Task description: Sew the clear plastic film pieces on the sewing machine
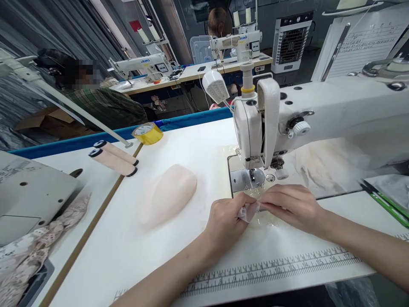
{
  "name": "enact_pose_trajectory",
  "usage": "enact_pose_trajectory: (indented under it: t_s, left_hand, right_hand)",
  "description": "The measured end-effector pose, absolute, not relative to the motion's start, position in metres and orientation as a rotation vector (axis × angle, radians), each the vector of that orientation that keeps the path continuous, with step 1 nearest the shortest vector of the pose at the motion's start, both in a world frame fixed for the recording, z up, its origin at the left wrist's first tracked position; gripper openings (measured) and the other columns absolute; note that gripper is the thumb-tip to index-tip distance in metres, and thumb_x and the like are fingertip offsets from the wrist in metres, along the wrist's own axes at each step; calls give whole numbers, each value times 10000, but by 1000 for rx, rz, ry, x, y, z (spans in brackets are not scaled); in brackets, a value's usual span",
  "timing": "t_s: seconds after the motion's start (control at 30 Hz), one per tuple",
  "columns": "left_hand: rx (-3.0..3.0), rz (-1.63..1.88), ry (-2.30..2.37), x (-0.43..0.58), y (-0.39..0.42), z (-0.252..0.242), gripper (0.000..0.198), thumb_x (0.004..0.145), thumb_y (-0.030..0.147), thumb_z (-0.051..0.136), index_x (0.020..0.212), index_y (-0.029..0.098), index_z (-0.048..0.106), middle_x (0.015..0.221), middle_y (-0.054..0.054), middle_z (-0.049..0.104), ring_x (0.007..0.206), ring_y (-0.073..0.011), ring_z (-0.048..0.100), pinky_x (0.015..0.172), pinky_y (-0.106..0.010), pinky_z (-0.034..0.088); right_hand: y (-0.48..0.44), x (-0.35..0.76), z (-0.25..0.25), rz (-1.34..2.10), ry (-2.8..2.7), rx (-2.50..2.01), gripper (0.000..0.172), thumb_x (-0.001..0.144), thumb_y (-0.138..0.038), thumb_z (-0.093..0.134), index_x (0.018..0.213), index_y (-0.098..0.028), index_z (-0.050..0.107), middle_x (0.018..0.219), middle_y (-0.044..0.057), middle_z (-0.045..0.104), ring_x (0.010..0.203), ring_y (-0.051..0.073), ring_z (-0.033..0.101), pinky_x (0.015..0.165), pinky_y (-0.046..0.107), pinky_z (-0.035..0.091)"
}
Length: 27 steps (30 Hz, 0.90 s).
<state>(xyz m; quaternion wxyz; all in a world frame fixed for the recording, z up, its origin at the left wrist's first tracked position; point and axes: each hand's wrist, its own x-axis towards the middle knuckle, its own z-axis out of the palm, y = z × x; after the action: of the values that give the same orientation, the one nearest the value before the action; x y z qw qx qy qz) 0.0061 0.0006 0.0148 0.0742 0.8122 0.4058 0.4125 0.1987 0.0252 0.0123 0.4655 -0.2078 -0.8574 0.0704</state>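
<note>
two hands [223,221] [294,207], three sewing machines [319,111] [238,42] [143,66], perhaps four, two pink rolls [111,163] [119,151], one tape roll [148,133]

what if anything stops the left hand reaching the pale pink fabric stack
Likely yes, nothing: bare table lies between the left hand and the pale pink fabric stack, though it and the right hand pinch a small sheer piece.

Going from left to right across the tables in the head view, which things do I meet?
Lace cloth → two rolls → yellow tape roll → pale pink pad → left hand, pinching a thin cloth piece → right hand → green strips.
</note>
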Motion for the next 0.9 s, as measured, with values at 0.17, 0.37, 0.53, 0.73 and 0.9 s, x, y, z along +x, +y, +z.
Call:
enact_pose_trajectory:
  t_s: [0.17, 0.37, 0.53, 0.73, 0.9]
  left_hand:
    - [2328, 1107, 1308, 7, -1, 16, 76, 886, 211, 529, 841, 187, 587, 506, 78, 499, 420, -46, 418, 429, -161, 302]
    - [2230, 1001, 1285, 7, -5, 26, 90, 833, 186, 562, 782, 198, 635, 542, 59, 578, 456, -61, 469, 475, -179, 342]
    - [2144, 657, 1406, 7, -6, 32, 102, 800, 193, 626, 742, 244, 693, 606, 51, 641, 519, -97, 524, 511, -222, 360]
    - [2425, 739, 1581, 9, 6, 18, 155, 755, 290, 713, 866, 210, 638, 708, 6, 633, 723, -187, 570, 766, -396, 434]
    - [2676, 870, 1592, 11, 4, 16, 605, 754, 297, 708, 1269, 139, 432, 1356, -147, 463, 1292, -320, 356, 1030, -504, 343]
  right_hand:
    - [25, 202, 12, -12, -2152, -464, 161, 860, -19, 594, 992, -112, 592, 838, 64, 663, 761, 146, 624, 645, 257, 542]
    - [22, 208, 22, -195, -2240, -328, 136, 879, -2, 519, 976, -56, 597, 797, 111, 667, 727, 186, 622, 575, 288, 513]
    - [21, 207, 15, -60, -2300, -440, 98, 902, -53, 519, 912, -122, 589, 747, 37, 644, 622, 134, 570, 538, 257, 461]
    - [33, 199, 3, 325, -2294, -884, 119, 923, -178, 511, 888, -176, 625, 764, -5, 639, 608, 110, 560, 535, 235, 397]
    - [40, 196, 7, 396, -2264, -1191, 109, 830, -172, 597, 722, -186, 612, 595, -46, 557, 548, 106, 501, 509, 238, 304]
